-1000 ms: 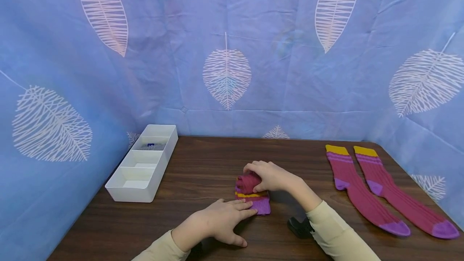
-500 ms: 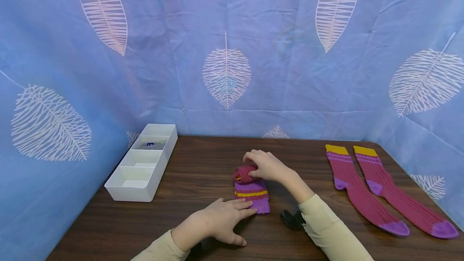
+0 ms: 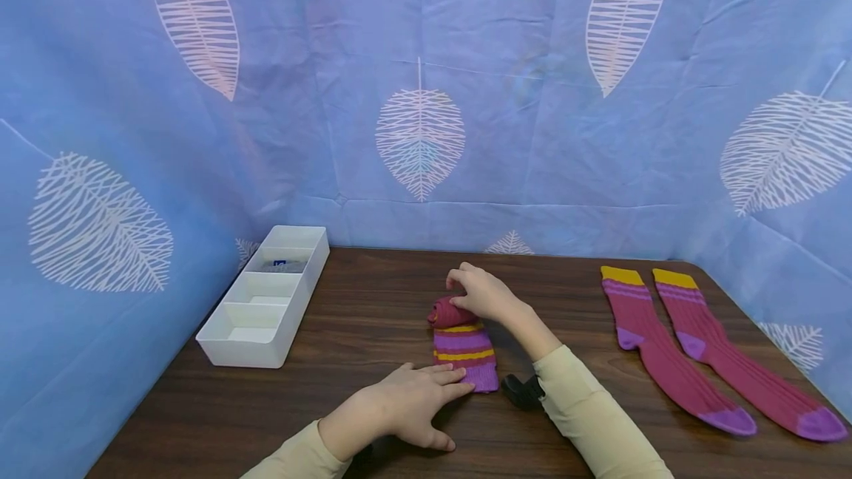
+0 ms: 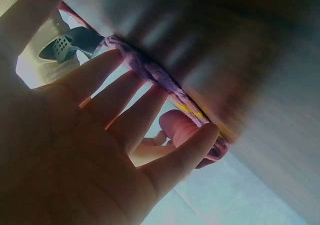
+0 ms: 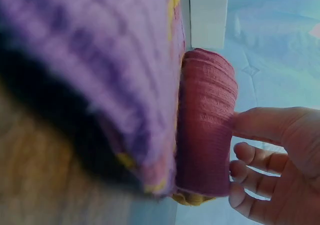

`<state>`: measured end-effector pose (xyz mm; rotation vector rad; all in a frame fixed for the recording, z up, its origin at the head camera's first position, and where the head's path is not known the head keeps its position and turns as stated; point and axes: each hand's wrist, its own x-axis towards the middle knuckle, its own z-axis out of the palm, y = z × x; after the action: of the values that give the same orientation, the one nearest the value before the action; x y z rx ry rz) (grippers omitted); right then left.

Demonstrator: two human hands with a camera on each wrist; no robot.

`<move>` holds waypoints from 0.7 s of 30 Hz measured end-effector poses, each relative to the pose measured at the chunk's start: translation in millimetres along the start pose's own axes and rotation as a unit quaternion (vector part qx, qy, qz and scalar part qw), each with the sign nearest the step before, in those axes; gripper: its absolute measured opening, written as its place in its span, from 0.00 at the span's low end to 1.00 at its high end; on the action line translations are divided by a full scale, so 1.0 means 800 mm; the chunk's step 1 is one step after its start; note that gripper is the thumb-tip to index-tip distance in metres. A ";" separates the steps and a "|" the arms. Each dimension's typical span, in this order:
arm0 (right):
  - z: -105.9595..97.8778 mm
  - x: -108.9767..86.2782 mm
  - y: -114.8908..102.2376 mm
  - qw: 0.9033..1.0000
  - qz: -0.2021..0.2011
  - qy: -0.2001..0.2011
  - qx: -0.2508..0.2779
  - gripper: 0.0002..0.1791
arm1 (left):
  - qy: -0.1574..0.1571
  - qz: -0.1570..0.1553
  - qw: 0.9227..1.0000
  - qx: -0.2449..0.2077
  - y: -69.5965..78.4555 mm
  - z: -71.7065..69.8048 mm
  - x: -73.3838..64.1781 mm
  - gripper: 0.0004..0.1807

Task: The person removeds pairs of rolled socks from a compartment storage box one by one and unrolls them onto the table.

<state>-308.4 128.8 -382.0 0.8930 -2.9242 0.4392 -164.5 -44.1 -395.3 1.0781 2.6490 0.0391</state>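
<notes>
A maroon sock with purple and yellow stripes lies partly rolled up in the middle of the head view. Its flat striped end points toward me, and the maroon roll sits at its far end. My left hand rests with spread, straight fingers on the purple ribbed edge. At the roll, my right hand has its fingers bent over the top and its thumb on the side. The right wrist view shows thumb and fingertips right at the surface of the roll.
On the left stands a white divided box, with a small clear packet in one compartment. Two matching socks, a nearer one and an outer one, lie flat at the right. Behind the brown table hangs a blue leaf-patterned cloth.
The roll has moved away from me under my right hand, and more of the striped sock lies flat. My left hand has stayed on the near edge.
</notes>
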 end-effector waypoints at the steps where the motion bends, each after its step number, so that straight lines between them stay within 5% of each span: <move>1: 0.000 0.002 0.000 1.000 0.001 -0.003 0.004 0.12 | 0.000 0.000 1.000 0.001 0.000 0.000 0.000 0.43; 8: 0.000 0.009 0.004 0.999 -0.016 -0.009 0.026 0.04 | -0.003 -0.002 1.000 0.005 0.001 0.000 0.000 0.43; 21: 0.001 0.006 0.015 0.995 -0.044 -0.073 0.049 0.18 | -0.006 -0.005 1.000 0.009 0.001 0.000 0.001 0.43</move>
<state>-319.1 135.3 -384.7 1.1081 -3.0004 0.5360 -164.2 -43.0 -394.9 1.0676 2.6500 0.0064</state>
